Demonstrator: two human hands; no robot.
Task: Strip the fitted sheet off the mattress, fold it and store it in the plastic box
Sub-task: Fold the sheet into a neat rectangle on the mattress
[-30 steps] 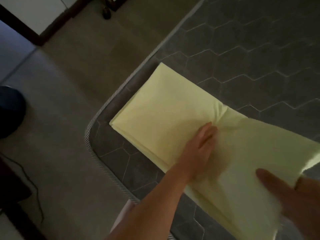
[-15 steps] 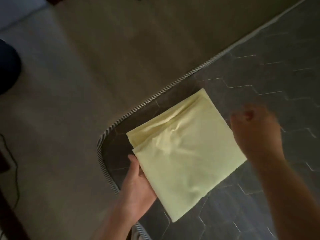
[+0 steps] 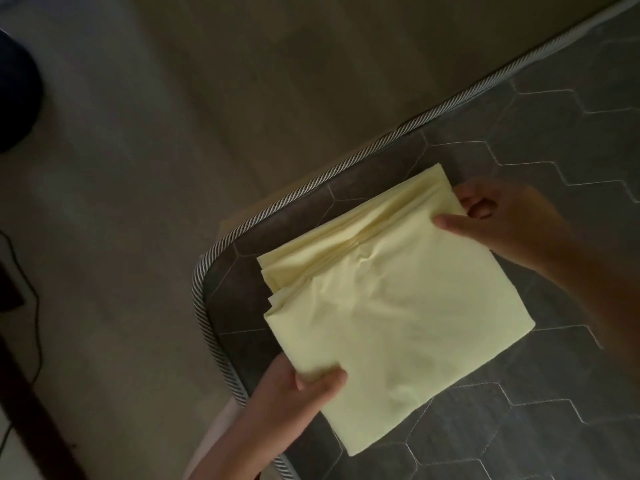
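The pale yellow fitted sheet (image 3: 391,313), folded into a thick rectangle, lies on the corner of the bare grey quilted mattress (image 3: 540,410). My left hand (image 3: 294,393) grips its near left edge, thumb on top and fingers underneath. At the far right corner my right hand (image 3: 498,220) pinches the sheet, thumb on top. The stacked layers show along the sheet's left side. No plastic box is in view.
The mattress corner has striped piping (image 3: 207,327) along its edge. Beyond it is bare floor (image 3: 173,168). A dark round object (image 3: 17,95) sits at the far left, with a cable (image 3: 33,306) and a dark wooden edge (image 3: 38,417) at the lower left.
The second half of the sheet was folded over into a compact rectangle. My right hand came down onto its far corner and my left hand closed on the near edge.
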